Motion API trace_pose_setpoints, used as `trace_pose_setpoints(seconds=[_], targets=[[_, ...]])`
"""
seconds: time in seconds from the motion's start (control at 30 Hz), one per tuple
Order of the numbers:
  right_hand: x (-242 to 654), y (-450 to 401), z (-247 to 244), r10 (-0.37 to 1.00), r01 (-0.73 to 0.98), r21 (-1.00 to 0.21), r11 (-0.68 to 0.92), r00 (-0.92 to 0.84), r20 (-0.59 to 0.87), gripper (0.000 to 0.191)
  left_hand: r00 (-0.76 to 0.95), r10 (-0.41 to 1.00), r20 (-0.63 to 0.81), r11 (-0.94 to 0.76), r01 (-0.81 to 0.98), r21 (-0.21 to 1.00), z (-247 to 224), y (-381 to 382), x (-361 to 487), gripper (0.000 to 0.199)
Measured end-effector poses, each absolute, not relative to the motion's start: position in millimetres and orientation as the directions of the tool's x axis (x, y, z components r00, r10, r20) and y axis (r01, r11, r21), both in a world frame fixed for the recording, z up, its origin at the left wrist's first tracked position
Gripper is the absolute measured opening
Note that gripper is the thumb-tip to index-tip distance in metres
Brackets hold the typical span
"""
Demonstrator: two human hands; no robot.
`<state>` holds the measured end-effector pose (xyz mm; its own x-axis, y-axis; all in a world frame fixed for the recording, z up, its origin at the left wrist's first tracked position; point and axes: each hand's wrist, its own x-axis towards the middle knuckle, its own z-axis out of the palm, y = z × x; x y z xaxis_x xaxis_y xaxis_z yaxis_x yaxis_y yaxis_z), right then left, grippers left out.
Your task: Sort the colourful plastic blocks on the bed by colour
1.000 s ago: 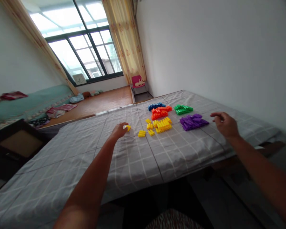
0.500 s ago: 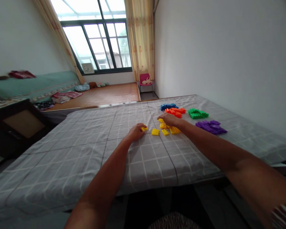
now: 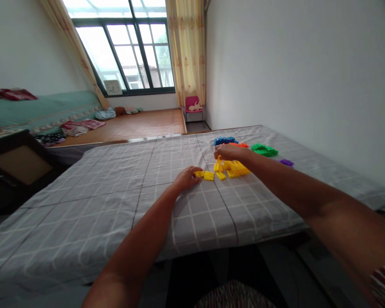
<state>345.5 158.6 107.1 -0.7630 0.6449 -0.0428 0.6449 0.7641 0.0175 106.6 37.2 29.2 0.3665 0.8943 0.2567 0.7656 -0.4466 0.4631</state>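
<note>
My left hand [image 3: 186,177] rests low over the grey checked cloth, its fingers closed on a small yellow plastic piece [image 3: 199,174]. Just right of it lies a flat yellow block of pieces [image 3: 208,176], very near or touching; I cannot tell which. My right hand [image 3: 228,151] reaches across from the right and pinches an upright yellow piece [image 3: 219,158] above a small yellow cluster [image 3: 218,167]. A single yellow piece [image 3: 221,176] lies in front of that cluster. Under my right wrist sits a larger yellow pile [image 3: 235,169], partly covered by the arm.
Behind my right hand are a blue pile [image 3: 225,140] and an orange pile [image 3: 243,145], the latter partly hidden. A green pile [image 3: 264,149] and a purple pile [image 3: 286,162] lie to the right, the purple mostly behind my forearm. A white wall [image 3: 295,64] borders the right side.
My left hand has moved slightly right, bringing its yellow piece to the flat yellow block. My right hand has risen off the yellow pieces with one pinched upright. The view has shifted a little.
</note>
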Motion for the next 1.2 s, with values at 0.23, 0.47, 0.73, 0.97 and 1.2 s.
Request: trace_pose_setpoints(seconds=[0.23, 0.47, 0.73, 0.97, 1.2], targets=[[409, 138, 134, 0.851, 0.835, -0.161, 0.526, -0.517, 0.097, 0.03, 0.346, 0.911, 0.224, -0.412, 0.796, 0.443, 34, 34, 116, 0.036], [445, 101, 100, 0.945, 0.923, -0.2, 0.328, -0.319, 0.075, 0.024, 0.324, 0.896, 0.305, -0.427, 0.817, 0.388, 57, 35, 131, 0.036], [443, 82, 102, 0.92, 0.926, -0.125, 0.355, -0.323, 0.22, 0.032, 0.501, 0.826, 0.259, -0.562, 0.771, 0.3, 59, 38, 189, 0.043], [427, 64, 99, 0.837, 0.843, -0.163, 0.512, -0.448, 0.315, 0.024, 0.54, 0.796, 0.273, -0.604, 0.734, 0.309, 60, 47, 191, 0.051], [405, 55, 85, 0.771, 0.751, -0.209, 0.626, -0.555, 0.313, 0.025, 0.439, 0.893, 0.097, -0.434, 0.788, 0.436, 66, 44, 141, 0.043]])
